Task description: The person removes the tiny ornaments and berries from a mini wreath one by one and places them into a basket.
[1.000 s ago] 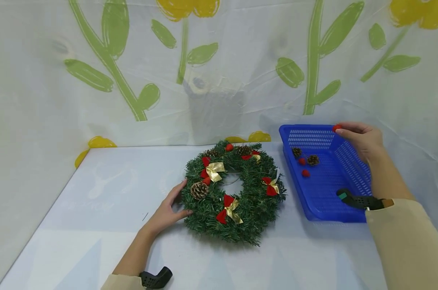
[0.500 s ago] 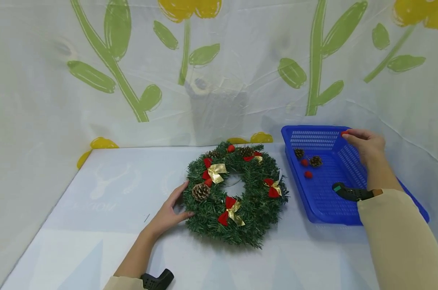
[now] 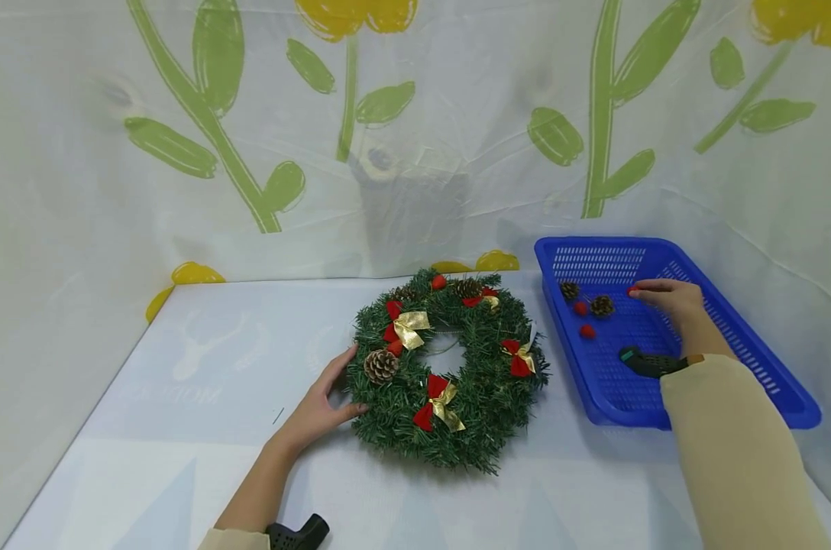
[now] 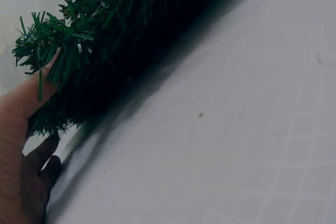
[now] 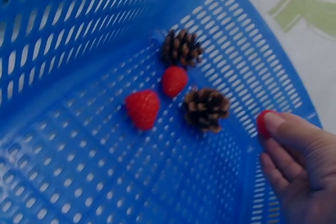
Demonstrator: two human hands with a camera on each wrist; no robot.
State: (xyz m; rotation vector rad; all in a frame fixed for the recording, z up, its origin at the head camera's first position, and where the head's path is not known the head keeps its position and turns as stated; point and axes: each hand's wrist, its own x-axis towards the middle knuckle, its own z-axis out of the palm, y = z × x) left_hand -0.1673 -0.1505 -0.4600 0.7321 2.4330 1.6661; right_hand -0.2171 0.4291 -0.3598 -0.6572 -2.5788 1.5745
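Observation:
A green Christmas wreath [image 3: 450, 439] lies on the table, dressed with red and gold bows [image 3: 438, 401], pine cones [image 3: 381, 366] and small red pieces. At its left edge my left hand [image 3: 322, 401] grips the greenery between thumb and fingers; the left wrist view has the thumb [image 4: 39, 90] partly hidden in the needles. Over the blue basket [image 3: 597, 409], my right hand [image 3: 677, 302] pinches a small red artificial strawberry [image 5: 265, 124] between thumb and fingers. Two more strawberries [image 5: 143, 109] and two pine cones [image 5: 206, 109] lie on the basket floor.
The basket stands right of the wreath, close to the back cloth [image 3: 415, 206] printed with flowers. A thin dark strand [image 3: 278, 416] lies on the white table [image 3: 202, 382] left of the wreath. Each wrist wears a black camera band [image 3: 652, 362].
My right hand, still pinching the strawberry, has come down from the basket's back rim into the basket, nearer the pine cones. The left hand and the wreath stay put.

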